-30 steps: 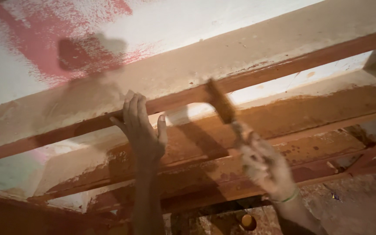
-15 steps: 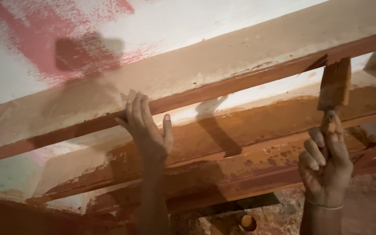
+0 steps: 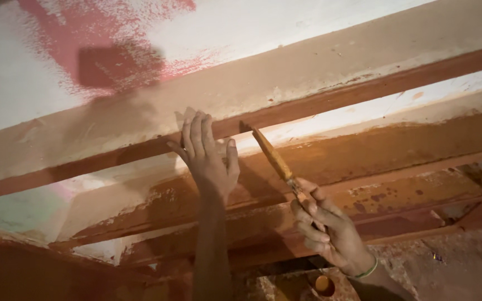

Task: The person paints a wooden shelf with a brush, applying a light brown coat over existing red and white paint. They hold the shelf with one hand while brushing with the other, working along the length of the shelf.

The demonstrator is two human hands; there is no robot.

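Observation:
I look up at a long beam (image 3: 319,83), pale on its face and painted red-brown along its lower edge. My left hand (image 3: 207,161) is raised with its fingers spread and hooked over that lower edge. My right hand (image 3: 327,228) grips the handle of a paintbrush (image 3: 271,156) coated in red-brown paint. The brush points up and to the left, and its bristle tip touches the beam's lower edge just right of my left hand. A green band circles my right wrist.
Behind the beam runs a wide surface (image 3: 375,150) smeared with red-brown paint, with more painted bars (image 3: 419,217) below it. A pale ceiling or wall (image 3: 57,61) with a red patch lies above. A small round orange container (image 3: 323,285) sits far below.
My right hand has swung the brush from the far right back to the left, so its tip now meets the beam's edge beside my left hand. My left hand has stayed on the beam.

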